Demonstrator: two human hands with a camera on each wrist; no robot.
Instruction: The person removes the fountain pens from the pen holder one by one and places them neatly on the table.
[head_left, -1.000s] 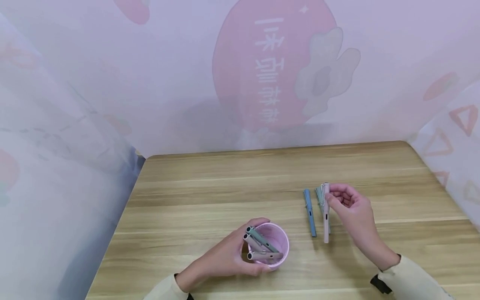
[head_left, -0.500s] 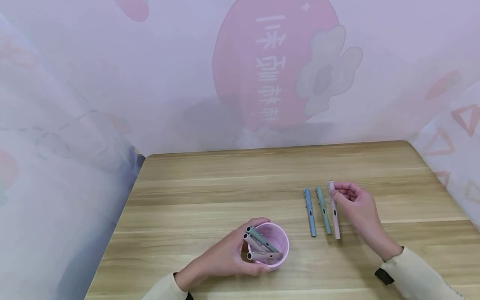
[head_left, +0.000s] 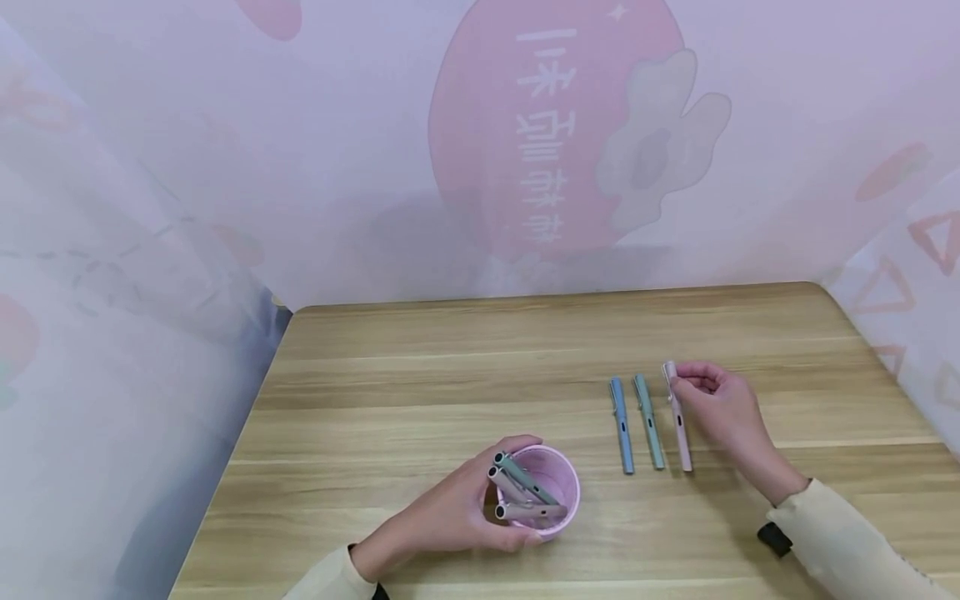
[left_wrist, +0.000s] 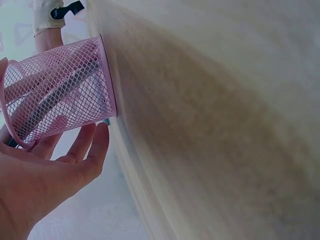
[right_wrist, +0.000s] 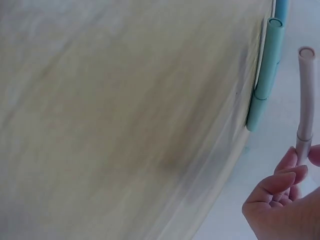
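A pink mesh cup (head_left: 553, 487) stands near the table's front and holds several pens (head_left: 519, 483). My left hand (head_left: 457, 508) grips its side; in the left wrist view the fingers (left_wrist: 75, 155) curl round the pink mesh cup (left_wrist: 60, 90). To the right lie a blue pen (head_left: 621, 425) and a green pen (head_left: 648, 422) side by side. My right hand (head_left: 716, 408) pinches the far end of a pink pen (head_left: 678, 417), held just right of the green one. In the right wrist view the pink pen (right_wrist: 305, 105) sticks out from my fingertips (right_wrist: 285, 175), beside the green pen (right_wrist: 265, 75).
The wooden table (head_left: 420, 392) is fenced by a pale printed cloth backdrop (head_left: 480, 142) behind and at both sides. Bare wood lies between the cup and the row of pens.
My right hand has carried the pink pen rightward off the green pen and lowered it beside it. The left hand and the cup have not moved.
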